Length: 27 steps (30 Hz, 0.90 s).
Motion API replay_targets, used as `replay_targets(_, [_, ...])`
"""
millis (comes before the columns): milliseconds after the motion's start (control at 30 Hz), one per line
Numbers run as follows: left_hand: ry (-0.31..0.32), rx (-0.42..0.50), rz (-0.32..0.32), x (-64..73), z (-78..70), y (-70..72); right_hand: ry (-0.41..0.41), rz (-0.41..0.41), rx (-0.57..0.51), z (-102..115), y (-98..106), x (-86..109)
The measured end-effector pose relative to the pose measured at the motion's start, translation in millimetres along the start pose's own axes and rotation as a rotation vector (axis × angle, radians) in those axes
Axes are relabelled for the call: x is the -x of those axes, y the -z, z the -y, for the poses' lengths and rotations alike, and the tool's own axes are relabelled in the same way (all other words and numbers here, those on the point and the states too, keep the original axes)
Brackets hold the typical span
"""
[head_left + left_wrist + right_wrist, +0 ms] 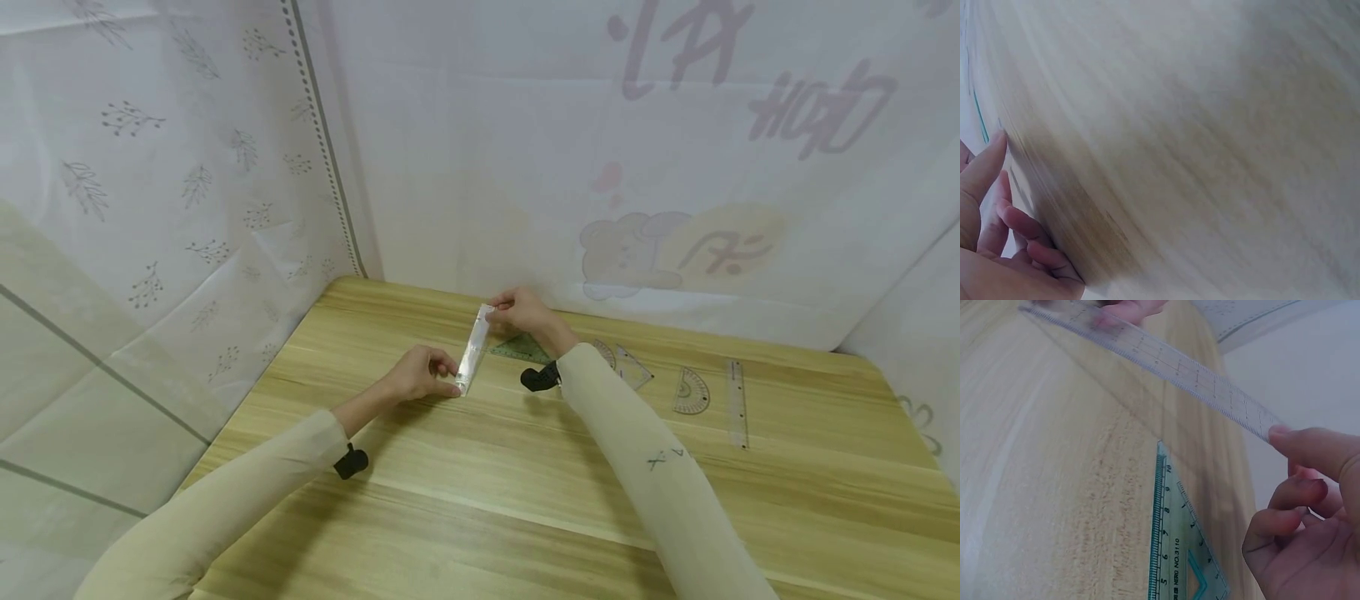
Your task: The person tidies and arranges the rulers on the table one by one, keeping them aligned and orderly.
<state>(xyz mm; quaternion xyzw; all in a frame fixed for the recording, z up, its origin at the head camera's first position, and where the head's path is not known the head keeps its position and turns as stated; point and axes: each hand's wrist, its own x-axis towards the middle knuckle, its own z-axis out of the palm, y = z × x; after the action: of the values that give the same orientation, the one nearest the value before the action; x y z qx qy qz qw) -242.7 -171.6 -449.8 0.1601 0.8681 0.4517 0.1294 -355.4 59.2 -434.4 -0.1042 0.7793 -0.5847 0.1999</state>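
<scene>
A clear ruler is held at both ends, slanting away across the table's left-middle part. My left hand pinches its near end between thumb and fingers. At the far end, my right hand pinches it; in the right wrist view the thumb presses on the corner of the scale. That view shows the ruler raised off the wood, its shadow below. A green-edged transparent set square lies flat beside it, partly covered by the right wrist in the head view. The left wrist view shows mostly tabletop and my left fingers.
Right of the right forearm lie a clear set square, a protractor and another clear ruler. Part of a second protractor shows by the sleeve. Printed cloth hangs behind the wooden table.
</scene>
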Motion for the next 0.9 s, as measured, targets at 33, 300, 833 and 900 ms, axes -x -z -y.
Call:
replay_targets(33, [-0.004,0.005,0.003,0.3,0.2,0.3,-0.007,0.005,-0.033,-0.1,0.3,0.1])
replay_targets(300, [-0.006,0.041,0.011,0.4,1.8,1.6,-0.033,0.043,-0.155,2.8,2.0,5.2])
replay_targets(833, [-0.024,0.114,0.052,3.7,5.1,3.6,-0.029,0.052,-0.194,0.6,3.9,5.6])
replay_targets(900, [-0.032,0.117,0.059,4.1,5.2,3.9,-0.028,0.052,-0.201,0.1,4.1,6.6])
